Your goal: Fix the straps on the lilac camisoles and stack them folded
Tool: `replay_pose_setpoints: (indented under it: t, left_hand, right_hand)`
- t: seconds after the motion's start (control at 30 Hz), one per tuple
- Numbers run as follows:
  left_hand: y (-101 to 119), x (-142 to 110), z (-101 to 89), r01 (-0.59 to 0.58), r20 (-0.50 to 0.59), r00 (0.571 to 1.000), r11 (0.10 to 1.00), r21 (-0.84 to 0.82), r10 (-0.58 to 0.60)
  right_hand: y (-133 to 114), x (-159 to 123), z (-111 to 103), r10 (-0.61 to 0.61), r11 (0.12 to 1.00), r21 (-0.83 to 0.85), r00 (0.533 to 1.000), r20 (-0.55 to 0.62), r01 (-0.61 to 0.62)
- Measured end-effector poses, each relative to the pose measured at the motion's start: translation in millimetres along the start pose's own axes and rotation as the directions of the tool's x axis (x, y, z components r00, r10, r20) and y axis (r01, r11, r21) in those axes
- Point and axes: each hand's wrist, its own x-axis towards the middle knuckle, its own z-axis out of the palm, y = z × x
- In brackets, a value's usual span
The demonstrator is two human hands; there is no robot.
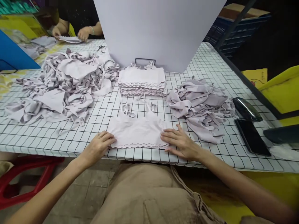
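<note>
A pale lilac strappy bra top (137,132) lies flat near the table's front edge, its wavy hem towards me and its straps pointing away. My left hand (99,145) has its fingers closed on the lower left corner of the cloth; a ring shows on one finger. On the other side, my right hand (181,143) rests with fingers spread, the tips touching the right edge. Just beyond lies a neat stack of folded bra tops (142,82), wavy edges facing me.
Left is a large loose heap of similar garments (70,81); right, a smaller crumpled pile (201,105). A phone (252,137) and a dark glossy object (247,109) lie far right. A grey-white panel (154,31) stands behind the stack. Another person's hands (84,33) hold cloth at back left.
</note>
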Motion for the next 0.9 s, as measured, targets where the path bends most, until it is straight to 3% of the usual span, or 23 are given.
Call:
replay_pose_setpoints:
  t: [0.23,0.37,0.47,0.53,0.63,0.7,0.73,0.83,0.9]
  left_hand:
    - [-3.4,-2.3,4.7,0.094,-0.006,0.996,0.993,-0.077,-0.095]
    - [-19.0,11.6,3.3,0.207,-0.052,0.974,0.961,-0.182,-0.220]
    - [-49.6,42.9,3.9,0.380,-0.107,0.902,0.887,-0.264,-0.418]
    - [-75.0,71.3,7.0,0.485,-0.073,0.841,0.808,-0.333,-0.535]
    - [-111.3,112.0,14.9,0.546,-0.079,0.794,0.764,-0.343,-0.603]
    - [-130.9,131.6,20.7,0.525,-0.108,0.806,0.787,-0.325,-0.583]
    - [-138.9,138.4,23.5,0.487,-0.117,0.833,0.817,-0.307,-0.541]
    - [-155.3,149.3,30.3,0.283,-0.092,0.948,0.937,-0.206,-0.306]
    - [-160.2,151.3,33.0,0.164,-0.055,0.983,0.975,-0.147,-0.173]
  right_hand:
    - [-2.2,-1.3,2.0,0.018,1.000,-0.006,0.999,-0.031,-0.018]
    - [1.8,18.6,-1.0,0.061,0.998,0.025,0.983,-0.175,-0.057]
    - [11.4,55.8,-0.8,0.057,0.998,0.048,0.972,-0.229,-0.047]
    - [21.3,90.5,1.4,0.040,0.998,0.064,0.974,-0.221,-0.026]
    - [37.5,144.3,7.9,0.049,0.990,0.136,0.982,-0.184,-0.023]
    - [46.0,173.4,14.0,0.078,0.973,0.229,0.984,-0.157,-0.041]
    - [48.9,184.7,17.4,0.094,0.959,0.279,0.985,-0.146,-0.050]
    - [53.1,206.2,27.1,0.128,0.917,0.393,0.985,-0.115,-0.073]
    - [54.2,214.0,32.5,0.152,0.895,0.436,0.984,-0.092,-0.098]
